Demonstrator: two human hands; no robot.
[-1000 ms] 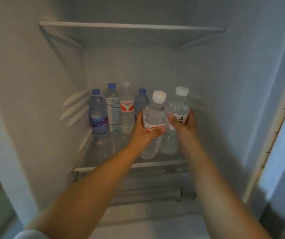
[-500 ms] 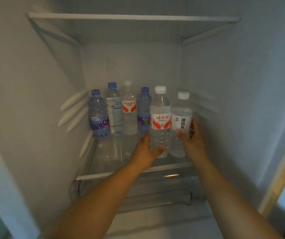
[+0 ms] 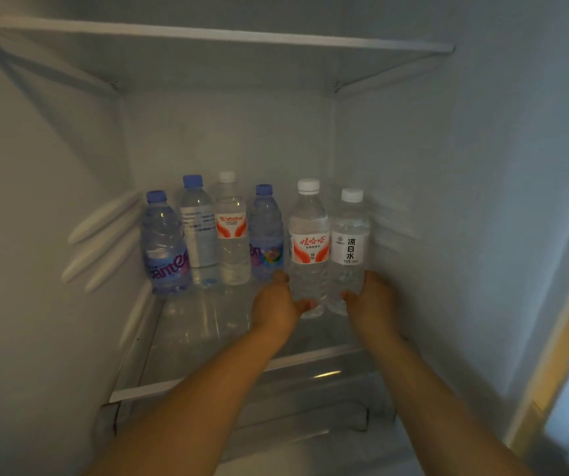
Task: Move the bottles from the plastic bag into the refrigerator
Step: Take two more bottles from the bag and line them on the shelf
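Note:
Inside the refrigerator, my left hand [image 3: 278,305] grips the base of a clear bottle with a red-and-white label [image 3: 309,242]. My right hand [image 3: 370,300] grips the base of a clear bottle with a white label [image 3: 349,242]. Both bottles stand upright on the glass shelf [image 3: 207,338], side by side. Left of them stands a row of several bottles: a purple-label bottle [image 3: 164,245], a blue-capped clear bottle [image 3: 198,231], a white-capped red-label bottle [image 3: 230,228] and a second purple-label bottle [image 3: 266,235]. The plastic bag is out of view.
An upper shelf [image 3: 207,34] spans the compartment above the bottles. A clear drawer [image 3: 310,400] sits under the glass shelf. The fridge's right wall [image 3: 448,235] is close to the white-label bottle. White ribs [image 3: 104,235] stick out of the left wall.
Both hands pushed the two bottles deeper onto the shelf and slid from the labels down to the bases. The bottles went from held tilted in the air to standing upright.

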